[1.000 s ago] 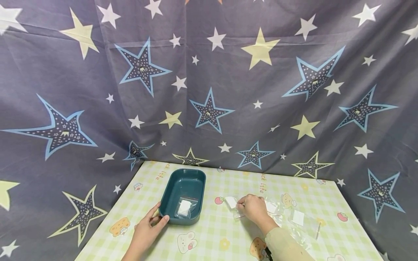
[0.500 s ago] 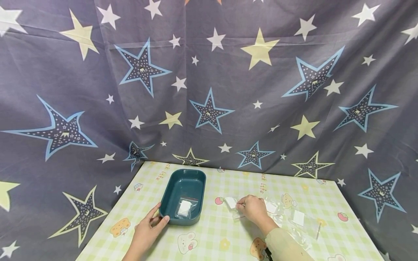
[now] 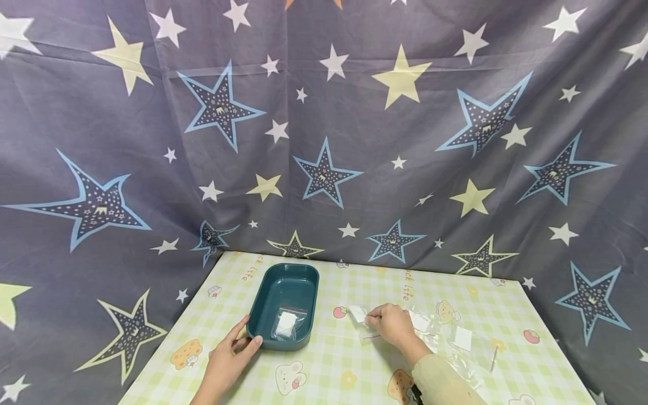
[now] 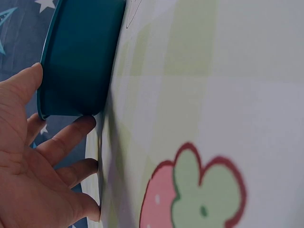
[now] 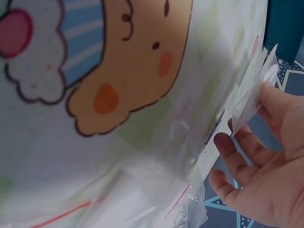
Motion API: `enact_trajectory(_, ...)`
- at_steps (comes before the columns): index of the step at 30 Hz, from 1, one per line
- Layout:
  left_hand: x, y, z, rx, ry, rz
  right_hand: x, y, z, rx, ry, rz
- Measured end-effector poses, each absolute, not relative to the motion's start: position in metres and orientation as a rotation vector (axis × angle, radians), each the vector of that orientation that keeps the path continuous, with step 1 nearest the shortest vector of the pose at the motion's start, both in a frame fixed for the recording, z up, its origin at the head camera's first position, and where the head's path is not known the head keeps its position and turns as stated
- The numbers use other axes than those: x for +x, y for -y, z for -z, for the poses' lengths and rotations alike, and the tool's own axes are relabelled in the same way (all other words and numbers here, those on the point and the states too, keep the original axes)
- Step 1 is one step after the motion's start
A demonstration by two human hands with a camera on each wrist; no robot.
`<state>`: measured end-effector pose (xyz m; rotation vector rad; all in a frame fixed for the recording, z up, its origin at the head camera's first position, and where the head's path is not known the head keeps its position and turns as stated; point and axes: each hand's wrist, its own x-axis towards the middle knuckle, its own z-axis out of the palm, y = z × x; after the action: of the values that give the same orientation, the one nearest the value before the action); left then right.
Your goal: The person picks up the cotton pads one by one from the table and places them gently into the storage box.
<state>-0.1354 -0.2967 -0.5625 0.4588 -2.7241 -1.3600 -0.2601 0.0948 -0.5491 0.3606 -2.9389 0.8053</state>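
Clock as in head view, 12 = counter's far edge. Teal tub (image 3: pixel 288 289) sits toward 10 on the counter (image 3: pixel 324 368); bagged white piece (image 3: pixel 286 324) inside, at its 6 o'clock end. Left grip (image 3: pixel 226 354): fingers apart, thumb and a finger touching the tub's 7 o'clock corner. Right grip (image 3: pixel 395 322): pinched on a second bag (image 3: pixel 358 314), white inside, outside the tub at its 3. Other clear bags (image 3: pixel 462 338) at right grip's 3–4.
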Motion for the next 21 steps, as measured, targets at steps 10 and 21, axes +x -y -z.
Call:
enact_trajectory(10,-0.1365,0.2975,0.5640,0.452,2.709,1.385,-0.2610,-0.0947,0.5470,0.372,2.941,-0.935)
enact_trajectory(21,-0.1373,0.3003,0.5656,0.476,2.725,1.391,-0.2628,-0.0937,0.5449,0.336,2.919,-1.211)
